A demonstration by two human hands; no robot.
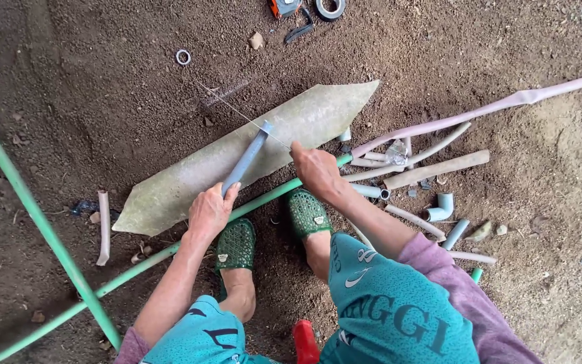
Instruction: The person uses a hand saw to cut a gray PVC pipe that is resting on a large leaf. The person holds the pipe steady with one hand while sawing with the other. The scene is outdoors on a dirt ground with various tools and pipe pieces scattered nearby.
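Note:
My left hand grips the near end of a short grey-blue pipe, which rests slanted on a flat, pointed grey-green sheet lying on the dirt. My right hand pinches one end of a thin saw blade that runs up-left across the pipe's far tip. A long green pipe passes under both hands. My feet, in green mesh shoes, stand beside it.
A second green pipe slants down the left side. Cut pipe pieces and a grey elbow fitting lie to the right, under a pale pink hose. A tape roll, an orange tool and a small ring lie further off.

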